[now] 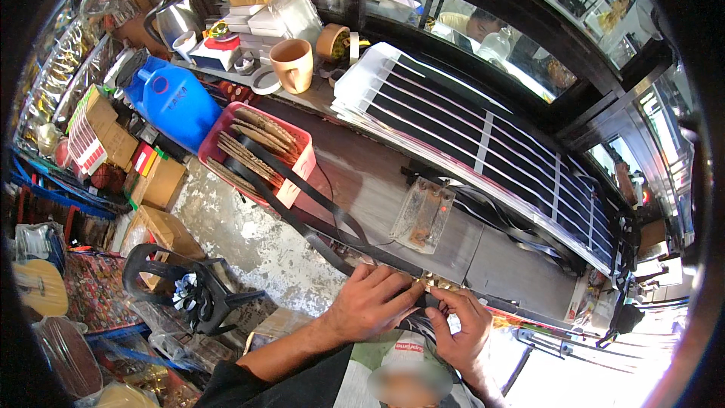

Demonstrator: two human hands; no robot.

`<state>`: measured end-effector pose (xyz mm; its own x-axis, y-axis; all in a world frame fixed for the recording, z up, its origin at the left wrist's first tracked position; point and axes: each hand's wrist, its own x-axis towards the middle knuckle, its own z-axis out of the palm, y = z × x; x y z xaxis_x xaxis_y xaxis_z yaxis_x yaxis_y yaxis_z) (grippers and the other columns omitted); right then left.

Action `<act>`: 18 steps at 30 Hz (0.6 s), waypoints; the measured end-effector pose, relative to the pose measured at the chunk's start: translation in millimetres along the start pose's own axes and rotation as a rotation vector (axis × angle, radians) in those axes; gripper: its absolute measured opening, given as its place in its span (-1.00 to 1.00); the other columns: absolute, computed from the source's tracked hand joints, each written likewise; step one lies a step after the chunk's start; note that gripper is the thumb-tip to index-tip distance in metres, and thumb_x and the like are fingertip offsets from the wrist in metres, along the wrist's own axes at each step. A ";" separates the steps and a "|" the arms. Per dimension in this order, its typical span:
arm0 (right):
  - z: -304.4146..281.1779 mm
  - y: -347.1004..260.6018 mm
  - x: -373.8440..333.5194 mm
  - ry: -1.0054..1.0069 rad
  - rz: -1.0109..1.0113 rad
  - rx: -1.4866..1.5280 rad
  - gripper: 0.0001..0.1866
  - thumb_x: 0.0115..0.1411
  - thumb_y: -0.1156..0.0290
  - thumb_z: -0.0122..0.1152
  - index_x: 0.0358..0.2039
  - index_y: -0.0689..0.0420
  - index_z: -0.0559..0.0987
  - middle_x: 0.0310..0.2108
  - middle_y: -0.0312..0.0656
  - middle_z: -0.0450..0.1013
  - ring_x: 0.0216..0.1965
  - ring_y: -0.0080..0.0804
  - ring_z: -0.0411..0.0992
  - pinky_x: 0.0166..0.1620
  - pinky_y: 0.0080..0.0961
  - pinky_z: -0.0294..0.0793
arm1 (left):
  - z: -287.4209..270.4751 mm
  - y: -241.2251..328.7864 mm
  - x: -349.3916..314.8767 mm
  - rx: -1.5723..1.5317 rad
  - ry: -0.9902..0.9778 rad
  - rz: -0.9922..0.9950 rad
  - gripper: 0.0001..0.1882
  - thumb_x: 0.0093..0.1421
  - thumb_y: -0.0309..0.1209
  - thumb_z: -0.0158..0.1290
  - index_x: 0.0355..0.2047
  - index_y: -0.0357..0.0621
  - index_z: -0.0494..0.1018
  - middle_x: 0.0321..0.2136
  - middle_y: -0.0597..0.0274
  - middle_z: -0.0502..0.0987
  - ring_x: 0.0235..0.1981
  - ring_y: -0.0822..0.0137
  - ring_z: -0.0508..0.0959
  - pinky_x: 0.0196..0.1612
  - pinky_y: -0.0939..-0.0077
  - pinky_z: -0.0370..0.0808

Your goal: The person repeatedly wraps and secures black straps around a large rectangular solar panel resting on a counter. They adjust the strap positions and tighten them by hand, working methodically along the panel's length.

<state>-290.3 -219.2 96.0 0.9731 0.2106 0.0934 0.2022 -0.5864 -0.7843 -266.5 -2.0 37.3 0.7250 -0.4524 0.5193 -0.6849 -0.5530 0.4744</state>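
Observation:
Both my hands are close together at the near edge of the bench. My left hand [374, 302] is closed on a flat black strap [325, 251], its fingers bent over it. Just to its right, my right hand [462, 326] has thumb and forefinger drawn together on a short dark end of the strap; the exact grip is partly hidden by the fingers. Two lengths of strap run from the hands up to a pink basket [308, 153], which holds brown ridged pieces [264, 130]. Small gold-coloured bits [445, 285] lie by my fingertips.
A worn rectangular plate [423, 215] lies on the bench. Behind it is a stack of black sheets with white stripes [483, 136]. A blue jug [177, 106], a tan mug [291, 66] and a black plastic stool [219, 298] stand to the left. Beyond the window is another person [479, 26].

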 end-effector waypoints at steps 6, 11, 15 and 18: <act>4.0 15.2 -5.1 -0.068 0.090 0.211 -0.57 0.24 0.62 0.42 0.12 0.28 0.56 -0.22 -0.17 0.57 -0.24 -0.49 0.58 -0.15 -0.53 0.59 | 4.4 0.6 3.2 -0.061 0.002 -0.022 -0.44 0.03 -0.32 0.37 0.08 -0.14 0.57 -0.16 0.27 0.55 -0.17 0.23 0.54 -0.14 0.24 0.39; 10.1 31.5 -10.0 -0.104 0.127 0.344 -0.58 0.34 0.64 0.33 0.17 0.34 0.46 -0.13 -0.15 0.55 -0.16 -0.55 0.55 -0.04 -0.59 0.56 | 9.0 -1.1 6.6 -0.100 -0.011 -0.033 -0.44 0.04 -0.34 0.36 0.08 -0.16 0.57 -0.17 0.24 0.55 -0.16 0.19 0.55 -0.10 0.21 0.43; 7.2 29.8 -10.6 -0.110 0.102 0.276 -0.59 0.33 0.68 0.29 0.17 0.35 0.47 -0.09 -0.08 0.56 -0.13 -0.53 0.56 0.00 -0.57 0.56 | 11.5 -1.9 8.9 -0.084 -0.033 -0.007 -0.45 0.08 -0.35 0.36 0.11 -0.19 0.55 -0.18 0.20 0.56 -0.16 0.15 0.55 -0.08 0.21 0.45; 9.0 26.8 -7.5 -0.026 0.089 0.250 -0.60 0.31 0.67 0.28 0.15 0.32 0.50 -0.13 -0.07 0.58 -0.18 -0.47 0.58 -0.05 -0.54 0.56 | 13.3 -0.9 11.4 -0.113 -0.055 -0.055 -0.43 0.09 -0.38 0.37 0.14 -0.20 0.54 -0.15 0.18 0.56 -0.14 0.12 0.55 -0.08 0.19 0.45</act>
<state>-293.2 -229.4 68.7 0.9819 0.1892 0.0041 0.0794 -0.3924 -0.9164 -256.7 -16.0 33.4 0.7624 -0.4627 0.4524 -0.6457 -0.4971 0.5796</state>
